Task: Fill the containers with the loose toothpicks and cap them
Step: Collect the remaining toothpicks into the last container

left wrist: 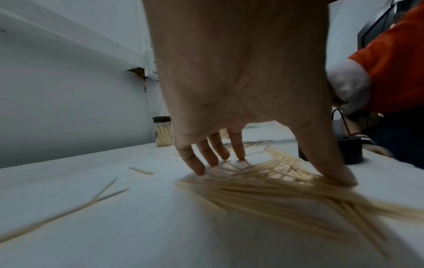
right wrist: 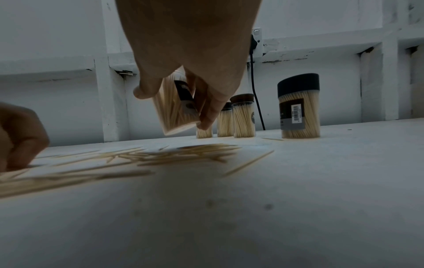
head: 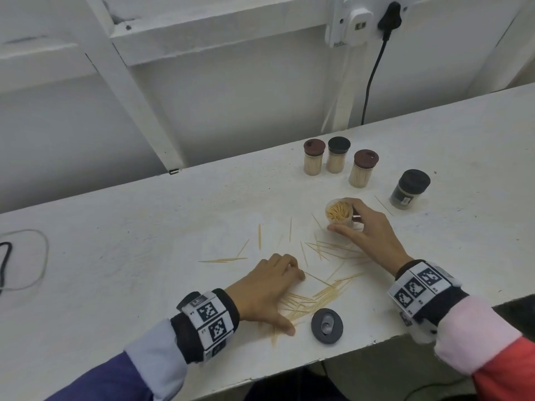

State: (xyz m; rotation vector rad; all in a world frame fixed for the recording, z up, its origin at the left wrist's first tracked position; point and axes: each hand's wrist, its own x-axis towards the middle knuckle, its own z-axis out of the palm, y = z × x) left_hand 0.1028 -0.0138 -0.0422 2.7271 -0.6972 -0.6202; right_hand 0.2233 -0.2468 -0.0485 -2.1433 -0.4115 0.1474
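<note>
An uncapped clear container (head: 335, 211), packed with toothpicks, is gripped between the thumb and fingers of my right hand (head: 345, 219). In the right wrist view this container (right wrist: 174, 108) is tilted and lifted off the table. Loose toothpicks (head: 321, 296) lie scattered and heaped on the white table (head: 144, 227). My left hand (head: 293, 302) is spread over the heap, its fingertips (left wrist: 201, 168) and thumb pressing on the toothpicks (left wrist: 263, 195). A grey lid (head: 327, 325) lies flat just right of the left thumb.
Three small capped containers (head: 337, 154) and a larger black-capped one (head: 409, 189) stand behind the right hand. A black cable (head: 373, 68) hangs from a wall plug. More cable (head: 5, 261) lies at far left. The table's front edge runs close below the lid.
</note>
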